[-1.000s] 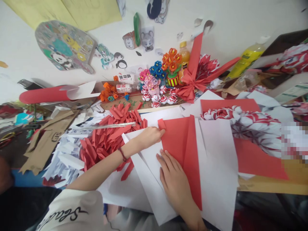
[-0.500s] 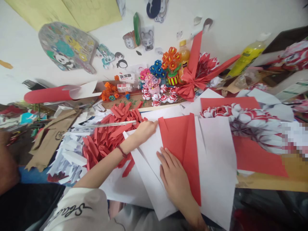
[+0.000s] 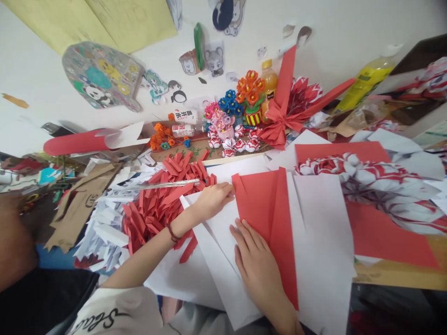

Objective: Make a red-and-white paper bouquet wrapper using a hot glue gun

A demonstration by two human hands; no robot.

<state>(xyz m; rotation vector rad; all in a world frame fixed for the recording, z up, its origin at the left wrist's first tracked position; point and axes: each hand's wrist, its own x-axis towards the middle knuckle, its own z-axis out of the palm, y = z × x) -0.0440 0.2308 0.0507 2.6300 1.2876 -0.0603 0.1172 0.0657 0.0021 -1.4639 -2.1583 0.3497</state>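
Note:
A red sheet of paper (image 3: pixel 260 200) with lengthwise folds lies over white sheets in front of me. My right hand (image 3: pixel 256 260) rests flat on its lower left part, fingers stretched out. At the sheet's upper left edge is my left hand (image 3: pixel 218 200), its fingers curled together with the tips by the edge. Whether it pinches anything is hidden. White paper (image 3: pixel 218 265) spreads beneath both hands, and another white sheet (image 3: pixel 323 242) lies to the right. Left of my left hand is a heap of folded red paper strips (image 3: pixel 150 209), with a bundle of thin wires (image 3: pixel 171 184) across it.
Folded white strips (image 3: pixel 101 228) and brown cardboard (image 3: pixel 78 204) lie farther left. Red-and-white paper flowers (image 3: pixel 377 172) stretch along the right. At the back stand small craft flowers (image 3: pixel 223 123), a red bow (image 3: pixel 279 121) and bottles (image 3: pixel 268 83). Another person's arm (image 3: pixel 16 232) shows at left.
The view has shifted slightly. My left hand's fingertips have drawn down a little along the red sheet's left edge. The right hand stays flat on the sheet.

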